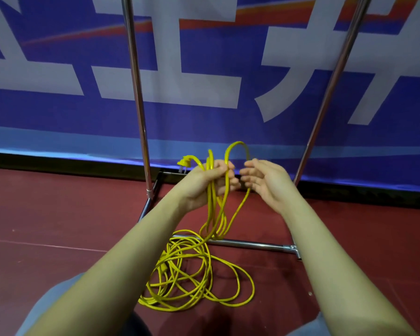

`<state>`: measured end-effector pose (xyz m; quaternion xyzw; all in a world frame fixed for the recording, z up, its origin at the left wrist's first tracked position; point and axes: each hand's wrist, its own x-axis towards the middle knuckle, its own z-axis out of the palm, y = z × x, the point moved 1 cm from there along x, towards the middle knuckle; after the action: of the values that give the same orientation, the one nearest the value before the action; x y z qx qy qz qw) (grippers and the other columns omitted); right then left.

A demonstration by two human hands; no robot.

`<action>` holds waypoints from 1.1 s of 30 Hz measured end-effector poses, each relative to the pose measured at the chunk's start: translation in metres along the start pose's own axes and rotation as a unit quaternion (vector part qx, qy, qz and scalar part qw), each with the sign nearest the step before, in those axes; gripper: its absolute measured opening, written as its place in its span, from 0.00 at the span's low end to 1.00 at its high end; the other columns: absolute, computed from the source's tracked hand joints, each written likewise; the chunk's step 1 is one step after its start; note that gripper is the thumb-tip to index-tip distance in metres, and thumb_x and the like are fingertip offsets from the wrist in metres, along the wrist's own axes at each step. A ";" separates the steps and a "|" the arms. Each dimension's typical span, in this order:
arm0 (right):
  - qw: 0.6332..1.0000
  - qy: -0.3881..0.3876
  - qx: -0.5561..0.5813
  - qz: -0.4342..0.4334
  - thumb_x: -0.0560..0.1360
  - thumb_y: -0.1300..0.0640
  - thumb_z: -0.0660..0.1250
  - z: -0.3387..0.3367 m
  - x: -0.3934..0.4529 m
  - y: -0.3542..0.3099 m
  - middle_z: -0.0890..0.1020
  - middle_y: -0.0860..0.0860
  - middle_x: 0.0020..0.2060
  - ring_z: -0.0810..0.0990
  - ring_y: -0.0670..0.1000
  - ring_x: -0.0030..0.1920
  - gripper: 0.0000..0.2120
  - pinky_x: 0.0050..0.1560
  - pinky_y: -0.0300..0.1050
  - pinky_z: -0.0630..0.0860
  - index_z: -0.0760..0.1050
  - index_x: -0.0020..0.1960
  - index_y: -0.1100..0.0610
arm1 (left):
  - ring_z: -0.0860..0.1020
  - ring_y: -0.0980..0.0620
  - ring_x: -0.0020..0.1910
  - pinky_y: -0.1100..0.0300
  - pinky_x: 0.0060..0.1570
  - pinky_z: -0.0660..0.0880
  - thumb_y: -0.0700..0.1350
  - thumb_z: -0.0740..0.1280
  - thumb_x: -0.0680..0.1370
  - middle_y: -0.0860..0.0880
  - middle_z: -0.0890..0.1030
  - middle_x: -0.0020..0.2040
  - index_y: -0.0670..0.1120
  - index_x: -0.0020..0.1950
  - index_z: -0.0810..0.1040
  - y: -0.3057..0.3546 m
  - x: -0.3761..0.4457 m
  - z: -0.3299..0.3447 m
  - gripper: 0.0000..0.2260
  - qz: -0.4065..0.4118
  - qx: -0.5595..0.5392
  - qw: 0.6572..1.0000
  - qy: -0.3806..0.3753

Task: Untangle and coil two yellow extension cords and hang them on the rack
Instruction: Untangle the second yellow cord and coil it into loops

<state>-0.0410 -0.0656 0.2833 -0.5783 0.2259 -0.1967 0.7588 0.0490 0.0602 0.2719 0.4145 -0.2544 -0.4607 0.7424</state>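
Blue banner point(204, 112) w/ white lettering fills the back; in front of it stands the chrome rack point(137, 93), uprights rising out of view and base bars on the red floor point(58, 214). Most of the yellow cord point(192, 270) lies heaped on that floor btwn my forearms, loops crossing each other and draped over the rack's front base bar; I can't tell where one cord ends and the other begins. A few coils hang from my left hand point(211, 179), fingers curled round the bunch, w/ the plug point(186, 161) sticking out to its left and one loop arching above the fist. My right hand point(262, 183) is just beside it, palm turned inward, fingers relaxed and spread, holding nothing; the arching strand runs down just behind it, contact unclear. Risks as I see them: pulling more slack up could tighten the crossings in the heap into a knot, or snag cord under the base bar and drag the rack. Coils could also slip if my left grip loosens while adding a loop. Both forearms reach forward, wrists raised.
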 end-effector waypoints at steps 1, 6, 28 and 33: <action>0.999 -0.026 -0.038 0.016 0.81 0.59 0.57 0.001 -0.002 0.005 0.81 0.52 0.32 0.76 0.50 0.34 0.10 0.36 0.39 0.71 0.75 0.44 0.59 | 0.80 0.52 0.34 0.58 0.44 0.81 0.38 0.55 0.81 0.48 0.78 0.33 0.41 0.46 0.73 0.004 0.002 0.000 0.08 0.019 -0.040 0.999 0.021; 0.967 -0.195 -0.161 0.025 0.78 0.60 0.63 0.019 -0.013 0.028 0.81 0.47 0.33 0.75 0.46 0.35 0.05 0.44 0.39 0.72 0.77 0.45 0.56 | 0.81 0.52 0.34 0.57 0.46 0.81 0.37 0.55 0.82 0.48 0.79 0.31 0.41 0.45 0.72 0.025 0.003 0.000 0.09 0.102 -0.117 0.985 0.078; 0.943 -0.229 -0.232 -0.061 0.82 0.61 0.55 0.029 -0.018 0.017 0.61 0.45 0.23 0.56 0.42 0.23 0.11 0.24 0.33 0.55 0.76 0.46 0.57 | 0.83 0.50 0.45 0.52 0.57 0.75 0.51 0.55 0.82 0.45 0.84 0.46 0.44 0.24 0.75 0.042 -0.009 -0.008 0.28 0.115 -0.168 0.975 0.088; 0.953 -0.167 -0.234 -0.098 0.81 0.61 0.56 0.031 -0.018 0.018 0.65 0.48 0.28 0.62 0.40 0.24 0.11 0.28 0.33 0.60 0.75 0.53 0.50 | 0.76 0.57 0.26 0.59 0.47 0.80 0.46 0.56 0.82 0.43 0.84 0.46 0.40 0.48 0.81 0.043 -0.010 0.000 0.16 0.138 -0.219 0.962 0.088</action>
<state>-0.0375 -0.0260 0.2752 -0.7833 0.0779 -0.1128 0.6063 0.0648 0.0790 0.3090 0.2414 -0.1359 -0.3598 0.8910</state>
